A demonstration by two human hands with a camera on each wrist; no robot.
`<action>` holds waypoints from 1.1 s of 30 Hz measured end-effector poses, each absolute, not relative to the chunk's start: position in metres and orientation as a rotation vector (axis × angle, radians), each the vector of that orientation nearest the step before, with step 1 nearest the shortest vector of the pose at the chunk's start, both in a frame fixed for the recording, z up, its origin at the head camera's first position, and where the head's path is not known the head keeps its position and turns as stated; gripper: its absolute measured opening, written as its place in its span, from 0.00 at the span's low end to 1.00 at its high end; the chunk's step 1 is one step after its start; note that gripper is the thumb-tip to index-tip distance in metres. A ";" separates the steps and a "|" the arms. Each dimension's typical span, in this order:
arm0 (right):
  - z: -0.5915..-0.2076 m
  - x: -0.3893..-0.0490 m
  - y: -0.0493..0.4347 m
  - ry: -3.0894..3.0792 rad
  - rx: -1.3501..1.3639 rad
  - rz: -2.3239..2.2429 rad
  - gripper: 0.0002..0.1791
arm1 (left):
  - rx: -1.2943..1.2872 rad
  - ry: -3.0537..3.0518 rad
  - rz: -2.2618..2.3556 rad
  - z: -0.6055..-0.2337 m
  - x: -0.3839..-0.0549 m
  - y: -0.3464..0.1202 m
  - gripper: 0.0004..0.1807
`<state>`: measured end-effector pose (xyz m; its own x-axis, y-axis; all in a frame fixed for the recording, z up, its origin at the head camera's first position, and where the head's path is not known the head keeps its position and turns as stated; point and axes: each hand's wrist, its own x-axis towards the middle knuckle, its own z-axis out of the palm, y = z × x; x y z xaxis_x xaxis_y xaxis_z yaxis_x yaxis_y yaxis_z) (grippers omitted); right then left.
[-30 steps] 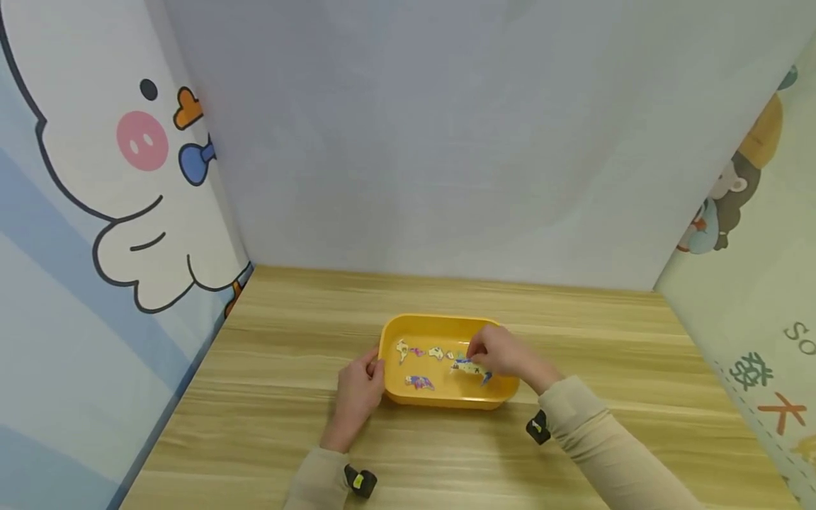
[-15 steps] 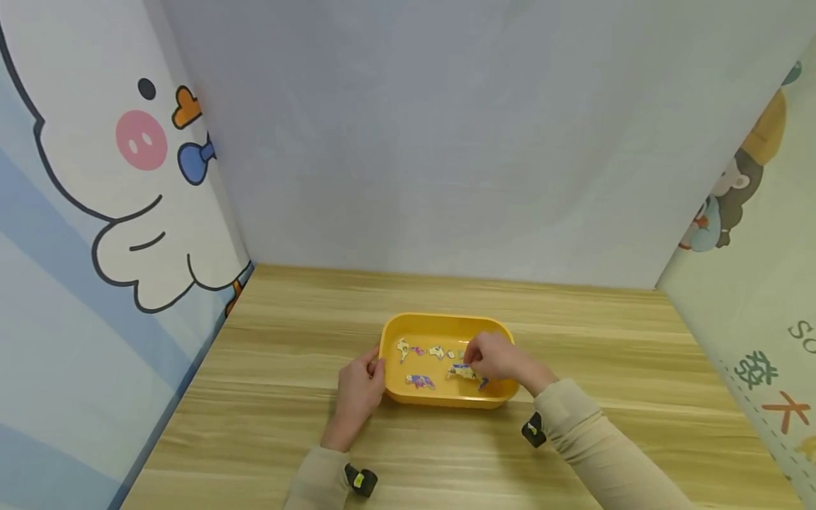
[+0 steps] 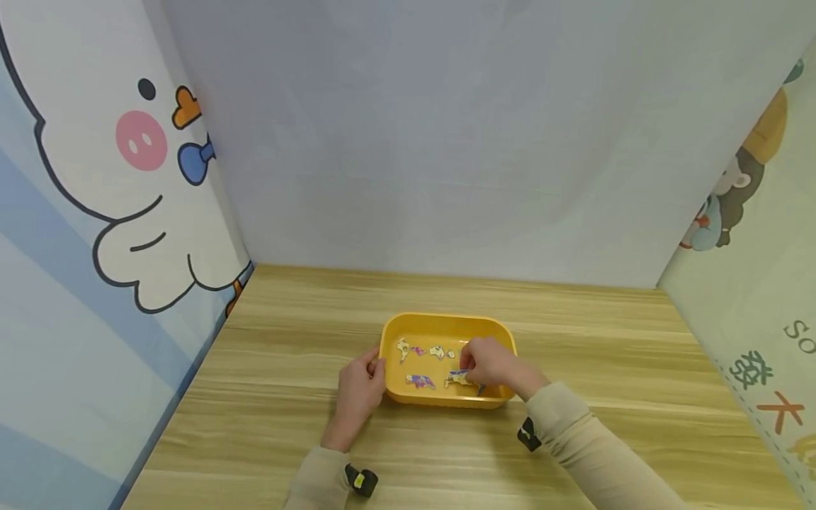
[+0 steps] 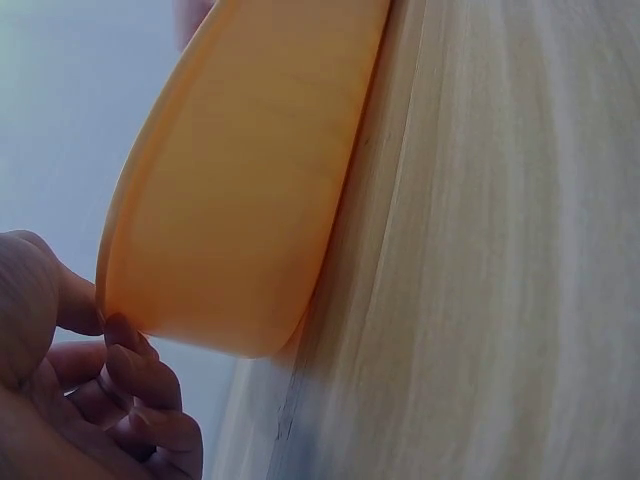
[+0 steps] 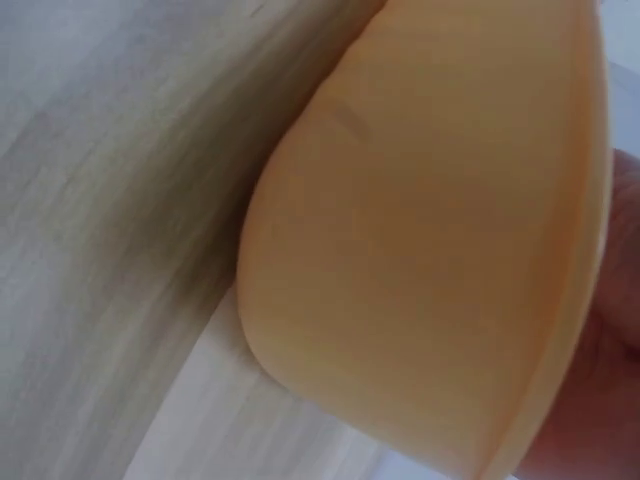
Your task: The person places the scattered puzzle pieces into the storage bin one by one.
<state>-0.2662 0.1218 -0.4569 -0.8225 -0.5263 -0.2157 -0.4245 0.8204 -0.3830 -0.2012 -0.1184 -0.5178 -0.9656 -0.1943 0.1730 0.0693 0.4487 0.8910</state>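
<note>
A yellow plastic basin (image 3: 446, 401) stands on the table, with several flat, irregular cut-out pieces lying in it. My left hand (image 3: 358, 389) grips its left end, thumb and fingers pinching the rim; the left wrist view shows this hold on the basin's wall (image 4: 240, 180). Inside the basin, my right hand (image 3: 492, 365) pinches a long cream-and-blue cut-out piece (image 3: 456, 380) near the right front; the hand covers part of it. To its left lies a purple-and-red cut-out piece (image 3: 420, 382). In the right wrist view the basin's wall (image 5: 420, 230) hides the fingertips.
A cream cut-out piece (image 3: 403, 350), a small pink one (image 3: 418, 350) and another cream one (image 3: 436, 352) form a row toward the back of the basin. The wooden table (image 3: 306, 304) meets a grey-white backdrop (image 3: 408, 177) behind; printed panels flank it.
My right hand has shifted slightly left and toward the front, and the cream-and-blue cut-out piece has moved with it. My left hand keeps its grip on the basin.
</note>
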 end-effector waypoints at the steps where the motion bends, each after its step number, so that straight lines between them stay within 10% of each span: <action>1: -0.458 -0.266 0.122 2.701 -0.729 -0.449 0.06 | 0.111 -2.453 -1.537 -0.517 -0.201 -0.118 0.18; 33: -0.474 -0.261 0.121 2.832 -0.740 -0.331 0.09 | 0.127 -2.464 -1.525 -0.518 -0.201 -0.117 0.17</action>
<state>-0.2611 0.1210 -0.4739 -0.8559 -0.5002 -0.1309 -0.4565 0.8500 -0.2631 -0.2005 -0.1170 -0.5183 -0.9674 -0.1985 0.1571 0.0521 0.4514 0.8908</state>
